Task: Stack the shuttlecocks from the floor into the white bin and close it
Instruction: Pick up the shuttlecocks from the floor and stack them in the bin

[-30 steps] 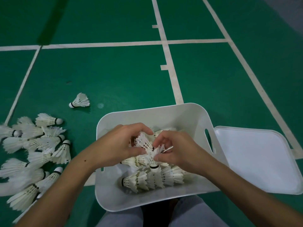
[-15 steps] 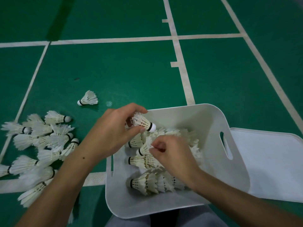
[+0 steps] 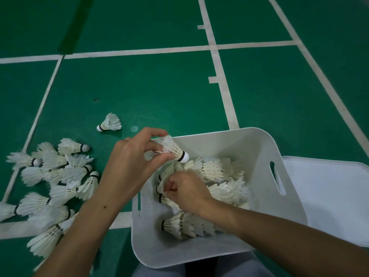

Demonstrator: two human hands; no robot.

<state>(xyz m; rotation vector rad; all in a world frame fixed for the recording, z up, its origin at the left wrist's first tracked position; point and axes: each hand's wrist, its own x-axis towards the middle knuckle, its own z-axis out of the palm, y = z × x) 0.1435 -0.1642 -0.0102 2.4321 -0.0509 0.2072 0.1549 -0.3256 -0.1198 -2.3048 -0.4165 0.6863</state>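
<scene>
The white bin (image 3: 259, 148) stands on the green floor in front of me, holding rows of stacked shuttlecocks (image 3: 187, 226). Over the bin's left rim, my left hand (image 3: 129, 168) pinches a single white shuttlecock (image 3: 173, 149) by its feathers, cork pointing right. My right hand (image 3: 187, 192) is inside the bin with fingers curled on the end of a stacked row (image 3: 161, 188). The bin's white lid (image 3: 329, 196) lies flat on the floor to the right. A pile of loose shuttlecocks (image 3: 50, 186) lies on the floor to the left.
One shuttlecock (image 3: 109, 124) lies apart on the floor above the pile. White court lines (image 3: 221, 76) cross the green floor. My knees in grey cloth (image 3: 249, 266) show at the bottom edge under the bin.
My hands separated: the left lifted one shuttlecock off toward the bin's left rim, the right stayed low on the stacked row. The view shifted left.
</scene>
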